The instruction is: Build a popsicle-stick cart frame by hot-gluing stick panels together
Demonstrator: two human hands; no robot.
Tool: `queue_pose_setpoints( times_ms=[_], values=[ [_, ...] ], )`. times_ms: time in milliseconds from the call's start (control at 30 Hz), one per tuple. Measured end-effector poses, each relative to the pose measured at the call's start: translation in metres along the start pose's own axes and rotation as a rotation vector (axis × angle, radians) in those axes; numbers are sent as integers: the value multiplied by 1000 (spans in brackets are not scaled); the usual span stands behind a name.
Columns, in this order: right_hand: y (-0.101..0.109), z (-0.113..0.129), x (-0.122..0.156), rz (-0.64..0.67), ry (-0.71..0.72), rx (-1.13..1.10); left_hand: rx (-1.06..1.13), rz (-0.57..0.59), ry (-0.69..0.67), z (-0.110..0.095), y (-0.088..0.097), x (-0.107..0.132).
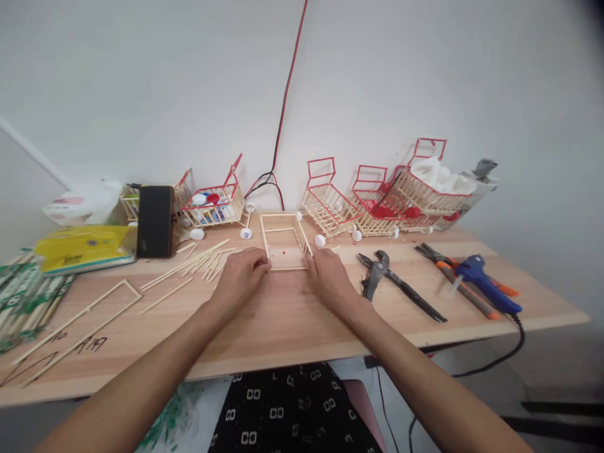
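A rectangular frame of thin wooden sticks (284, 234) lies flat on the wooden table (283, 314), its long sides running away from me. My left hand (241, 275) rests at the frame's near left corner with fingers curled, pinching the stick there. My right hand (329, 275) is at the near right corner, fingers bent onto that side stick. Loose wooden sticks (198, 263) lie just left of my left hand.
Several small stick carts with red rims (377, 204) line the wall, one (212, 202) holding bottle caps. Pliers (391, 280), a blue glue gun (486, 284), cutters, a black phone (155, 220), a yellow packet (85, 246) and a long stick frame (85, 318) lie around.
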State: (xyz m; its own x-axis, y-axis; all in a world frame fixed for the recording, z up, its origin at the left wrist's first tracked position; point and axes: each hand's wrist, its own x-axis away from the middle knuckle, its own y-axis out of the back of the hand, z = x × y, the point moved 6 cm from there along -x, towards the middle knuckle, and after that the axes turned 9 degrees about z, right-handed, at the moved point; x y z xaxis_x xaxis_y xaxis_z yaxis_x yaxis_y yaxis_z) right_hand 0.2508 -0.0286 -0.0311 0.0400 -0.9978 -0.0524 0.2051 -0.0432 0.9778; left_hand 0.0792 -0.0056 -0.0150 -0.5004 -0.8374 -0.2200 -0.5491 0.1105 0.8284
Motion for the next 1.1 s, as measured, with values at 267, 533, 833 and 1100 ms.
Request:
queue_pose_setpoints(
  times_ms=[267, 533, 833, 1100],
  values=[
    [2, 4, 4, -19, 36, 12, 1, -24, -21, 1, 2, 3],
    [2, 4, 6, 12, 23, -19, -32, 11, -27, 0, -1, 3],
    [-2, -1, 1, 98, 15, -71, -40, 55, 0, -1, -3, 1],
    [-5, -3, 2, 83, 60, -117, -28, 70, -19, -1, -7, 1]
  ],
)
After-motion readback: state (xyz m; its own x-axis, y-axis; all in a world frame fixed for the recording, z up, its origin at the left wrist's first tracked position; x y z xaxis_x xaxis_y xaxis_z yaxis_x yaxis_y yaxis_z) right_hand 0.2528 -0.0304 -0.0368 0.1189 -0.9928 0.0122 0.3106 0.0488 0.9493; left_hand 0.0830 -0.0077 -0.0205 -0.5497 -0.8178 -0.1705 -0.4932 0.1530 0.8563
